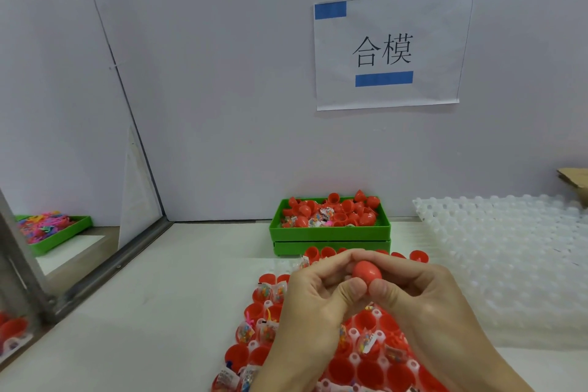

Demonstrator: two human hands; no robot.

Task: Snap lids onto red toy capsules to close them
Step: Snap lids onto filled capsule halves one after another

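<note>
A red toy capsule [366, 273] is pinched between both hands above the table. My left hand [313, 305] grips it from the left and my right hand [423, 299] from the right, thumbs meeting under it. Below my hands lies a white holder tray [353, 356] with several open red capsule halves [237, 355], some holding small wrapped toys [267, 329]. Behind it a green bin [329, 231] is heaped with red capsule lids [346, 212] and toy packets.
A stack of empty white holder trays [502, 248] fills the right side. A paper sign [388, 48] hangs on the back wall. Past a metal-framed partition [105, 267] on the left stands another green tray [51, 232] of colourful toys. Cardboard [574, 180] shows far right.
</note>
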